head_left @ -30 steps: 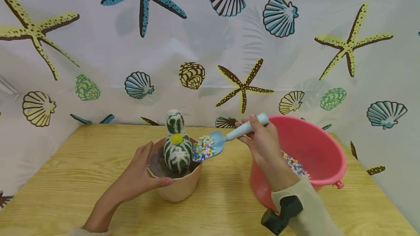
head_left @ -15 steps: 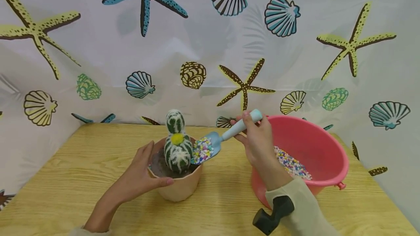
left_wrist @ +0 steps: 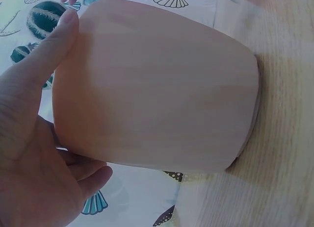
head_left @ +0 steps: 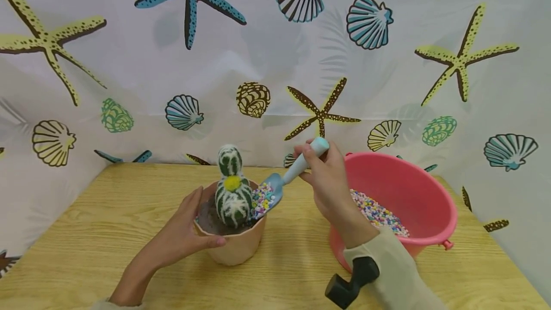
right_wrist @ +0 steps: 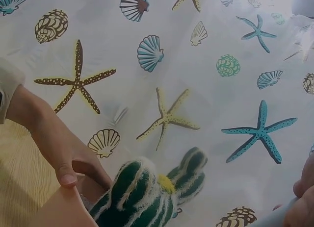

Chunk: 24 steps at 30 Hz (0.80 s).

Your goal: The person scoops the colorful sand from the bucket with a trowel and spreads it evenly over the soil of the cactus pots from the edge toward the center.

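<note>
A flower pot (head_left: 236, 249) in pale peach stands on the table, holding a striped, fuzzy cactus (head_left: 232, 204) with a yellow flower and grey soil. My left hand (head_left: 182, 228) grips the pot's left side, thumb along the front rim; the left wrist view shows the pot's wall (left_wrist: 162, 89) between thumb and fingers. A light blue hand trowel (head_left: 297, 169) is held by its handle in my right hand (head_left: 329, 183). Its blade tilts down over the pot's right rim, and small colourful beads (head_left: 262, 197) lie on it, reaching the soil beside the cactus.
To the right stands a pink bucket (head_left: 409, 181), with many coloured beads (head_left: 379, 213) inside, partly hidden by my right forearm. Behind the wooden table (head_left: 107, 233) hangs a white cloth (head_left: 267, 47) printed with starfish and shells.
My right hand has moved left and turned the trowel's handle steeper, so the blade tips further down into the pot. Fewer beads lie on the blade. My left hand stays on the pot.
</note>
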Each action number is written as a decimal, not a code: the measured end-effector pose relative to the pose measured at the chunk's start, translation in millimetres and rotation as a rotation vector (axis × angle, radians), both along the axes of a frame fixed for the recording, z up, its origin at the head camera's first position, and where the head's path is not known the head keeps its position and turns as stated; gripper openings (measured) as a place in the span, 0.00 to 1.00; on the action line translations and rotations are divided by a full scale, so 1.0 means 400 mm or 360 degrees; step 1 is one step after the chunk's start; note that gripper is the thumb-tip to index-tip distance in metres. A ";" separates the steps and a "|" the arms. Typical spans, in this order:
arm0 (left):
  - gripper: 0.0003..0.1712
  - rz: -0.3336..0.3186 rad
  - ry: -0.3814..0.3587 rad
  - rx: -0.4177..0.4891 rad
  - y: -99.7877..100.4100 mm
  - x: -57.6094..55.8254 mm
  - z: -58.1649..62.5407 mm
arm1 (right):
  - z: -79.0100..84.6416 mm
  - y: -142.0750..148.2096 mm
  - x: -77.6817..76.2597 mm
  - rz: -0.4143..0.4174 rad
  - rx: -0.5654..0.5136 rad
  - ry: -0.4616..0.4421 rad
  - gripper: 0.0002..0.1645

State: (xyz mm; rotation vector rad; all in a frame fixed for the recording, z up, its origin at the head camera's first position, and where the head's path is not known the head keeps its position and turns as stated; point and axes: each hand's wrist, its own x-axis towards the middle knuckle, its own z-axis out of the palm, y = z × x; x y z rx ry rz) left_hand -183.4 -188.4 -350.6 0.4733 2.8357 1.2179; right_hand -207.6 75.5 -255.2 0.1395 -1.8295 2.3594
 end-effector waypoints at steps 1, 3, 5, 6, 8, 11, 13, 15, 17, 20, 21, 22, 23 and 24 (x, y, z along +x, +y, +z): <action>0.72 0.0003 0.0003 -0.0003 0.000 0.000 0.000 | 0.001 -0.001 0.000 0.0005 0.0022 0.0012 0.08; 0.72 0.0007 0.0011 -0.0004 0.001 -0.001 0.001 | 0.002 -0.003 -0.001 0.0006 0.0063 0.0020 0.09; 0.72 0.0008 0.0010 -0.0005 0.002 -0.001 0.002 | 0.003 -0.004 -0.002 -0.0001 0.0095 0.0029 0.10; 0.72 0.0007 0.0012 -0.0005 0.002 -0.001 0.003 | 0.004 -0.005 -0.002 -0.0006 0.0109 0.0030 0.10; 0.72 -0.0003 0.0027 -0.0006 0.003 -0.002 0.003 | 0.005 -0.006 -0.003 -0.0019 0.0133 0.0036 0.11; 0.72 -0.0005 0.0036 -0.0008 0.003 -0.002 0.003 | 0.006 -0.005 -0.003 -0.0026 0.0148 0.0053 0.12; 0.72 -0.0003 0.0030 -0.0011 0.003 -0.002 0.002 | 0.006 -0.004 -0.003 -0.0025 0.0154 0.0062 0.13; 0.73 0.0008 0.0011 -0.0012 0.002 -0.003 0.002 | 0.006 -0.002 -0.001 -0.0022 0.0154 0.0068 0.13; 0.73 0.0007 0.0001 -0.0016 0.002 -0.003 0.001 | 0.008 0.000 0.001 -0.0021 0.0154 0.0069 0.12; 0.72 0.0000 0.0000 -0.0022 0.001 -0.002 0.000 | 0.013 0.001 0.005 -0.0031 0.0171 0.0068 0.11; 0.72 -0.0002 -0.0002 -0.0022 0.000 -0.002 0.000 | 0.015 0.001 0.006 -0.0035 0.0180 0.0070 0.11; 0.72 -0.0004 -0.0004 -0.0022 0.000 -0.002 -0.001 | 0.017 0.001 0.006 -0.0037 0.0185 0.0074 0.11; 0.72 -0.0006 -0.0006 -0.0024 -0.001 -0.001 0.000 | 0.019 0.001 0.007 -0.0038 0.0192 0.0078 0.11; 0.72 -0.0006 -0.0010 -0.0021 -0.002 -0.001 -0.001 | 0.021 0.001 0.007 -0.0039 0.0195 0.0082 0.11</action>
